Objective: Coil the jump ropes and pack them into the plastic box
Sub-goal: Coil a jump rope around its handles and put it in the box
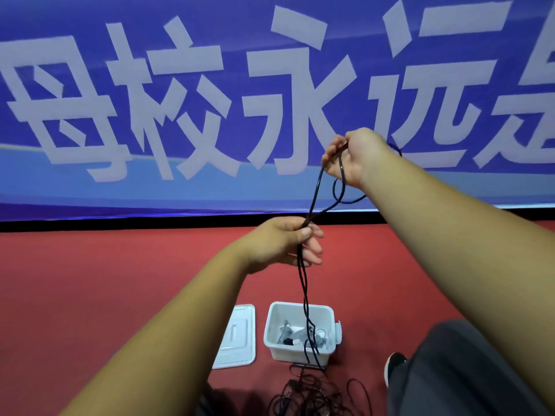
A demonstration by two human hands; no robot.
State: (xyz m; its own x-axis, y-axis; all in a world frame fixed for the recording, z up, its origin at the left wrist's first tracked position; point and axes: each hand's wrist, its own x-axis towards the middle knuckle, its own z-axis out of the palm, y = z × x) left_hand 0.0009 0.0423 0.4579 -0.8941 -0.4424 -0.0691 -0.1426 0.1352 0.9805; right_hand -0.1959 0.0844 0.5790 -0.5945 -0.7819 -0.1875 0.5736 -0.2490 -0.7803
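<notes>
- Pinching black jump rope (316,190) in left hand (288,241); gripping its loop in curled fingers of raised right hand (351,157)
- Dangling past open plastic box (270,328) onto tangled ropes (312,397)
- Best kept taut; loops even

Setting: indoor school event hall. Blue banner (210,187) with large white characters 母校永远 is hanging behind the right hand (351,157) gripping the jump rope (316,190); red carpet (90,280) is spreading beneath the grip of the left hand (288,244); a black strip (120,225) is running between banner and carpet.
</notes>
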